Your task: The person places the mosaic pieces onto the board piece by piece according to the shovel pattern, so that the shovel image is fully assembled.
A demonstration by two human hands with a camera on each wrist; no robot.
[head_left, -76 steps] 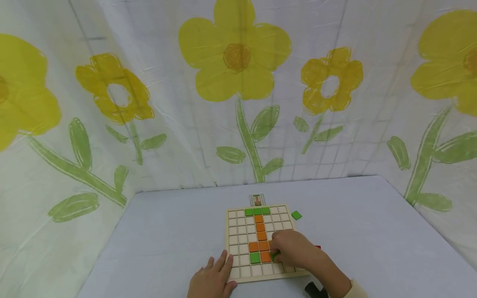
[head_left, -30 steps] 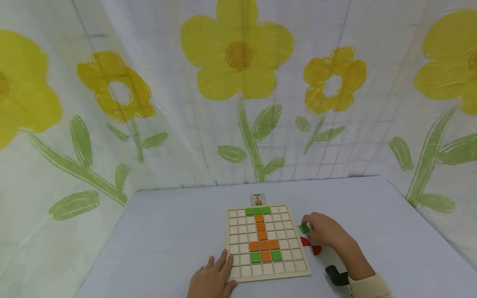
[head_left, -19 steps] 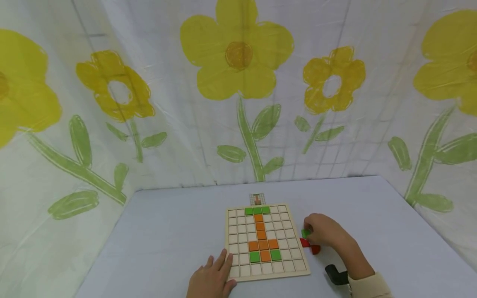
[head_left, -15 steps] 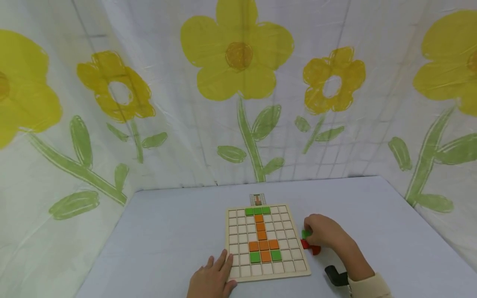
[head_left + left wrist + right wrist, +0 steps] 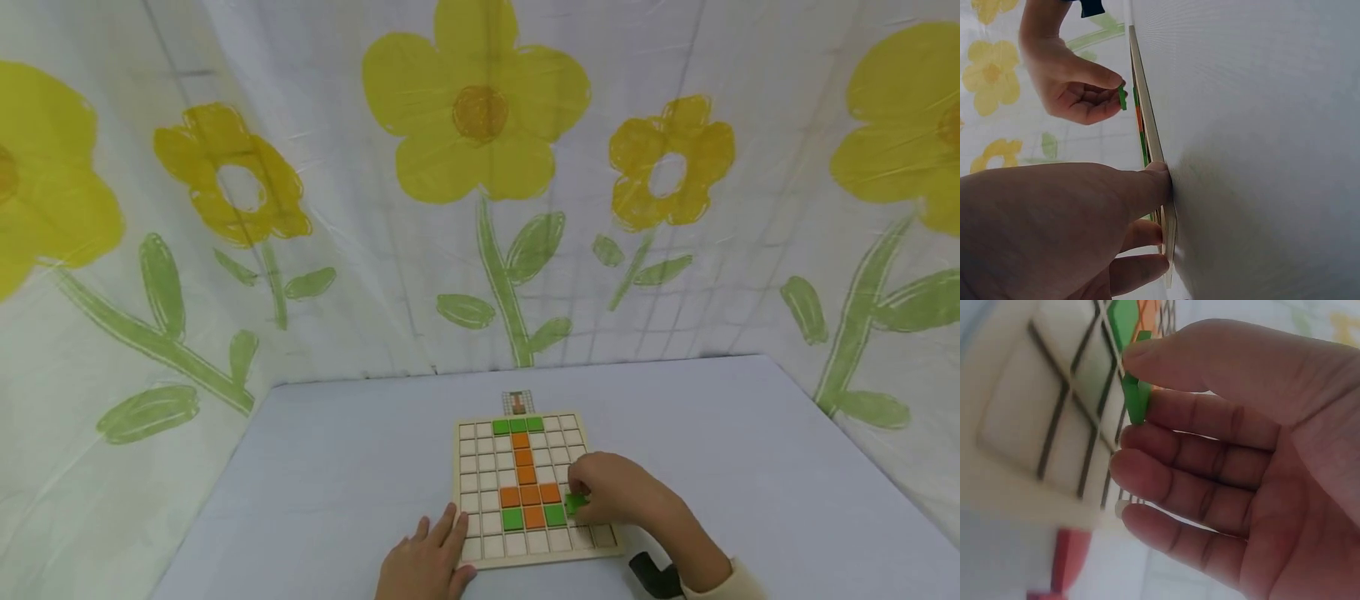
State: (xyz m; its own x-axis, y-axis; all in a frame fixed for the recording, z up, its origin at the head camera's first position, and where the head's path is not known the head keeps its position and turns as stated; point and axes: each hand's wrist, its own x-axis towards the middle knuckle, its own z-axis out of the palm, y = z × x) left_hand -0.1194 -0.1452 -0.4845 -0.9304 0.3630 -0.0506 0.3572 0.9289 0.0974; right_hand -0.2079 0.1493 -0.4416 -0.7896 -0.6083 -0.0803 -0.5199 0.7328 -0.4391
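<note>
A square wooden grid board [image 5: 555, 557] lies on the table, with orange tiles [image 5: 527, 475] in a column and a short crossing row. Green tiles [image 5: 518, 426] fill cells at its far edge, and two more flank the column's near end. My right hand [image 5: 618, 492] pinches a green tile [image 5: 1137, 400] between thumb and index finger, just over the board's right part. That tile is tilted and apart from the cells in the left wrist view. My left hand [image 5: 423, 554] rests on the board's near left corner, fingers straight, thumb [image 5: 1154, 178] against its edge.
A small printed card [image 5: 517, 403] with a grid pattern lies behind the board. Red pieces [image 5: 1071, 556] sit beside the board's right edge, hidden by my right hand in the head view. A black device [image 5: 654, 575] is at my right wrist. A flowered curtain [image 5: 337, 292] hangs behind the table.
My right hand left a green tile in the near row, took the loose green tile at the board's right, and has carried it left over the board. The left hand stays put.
</note>
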